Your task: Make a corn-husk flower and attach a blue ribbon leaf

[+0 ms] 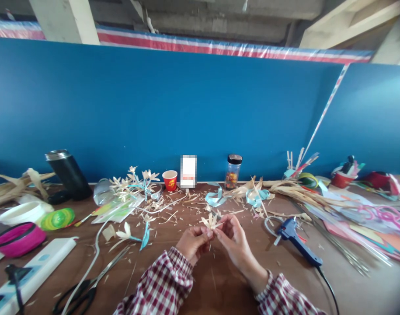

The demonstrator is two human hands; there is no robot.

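Observation:
Over the middle of the brown table, both hands meet at a small pale flower (210,222) with several pointed petals, which looks made of dried husk. My left hand (193,243) pinches its base from the left, thumb against fingers. My right hand (233,238) is closed at the flower's right side, thumb and fingertips on its petals. The fingertips partly hide the lower flower. To the left lies another husk flower stem (130,235) wrapped in blue ribbon. A bunch of finished-looking husk flowers (137,181) stands farther back.
Black-handled scissors (91,284) and a white power strip (36,273) lie at left. A blue glue gun (300,241) with its cord rests at right. Behind are a red paper cup (170,180), a lidded jar (233,171), blue ribbon (216,197) and dried husks (291,190). Scraps litter the table.

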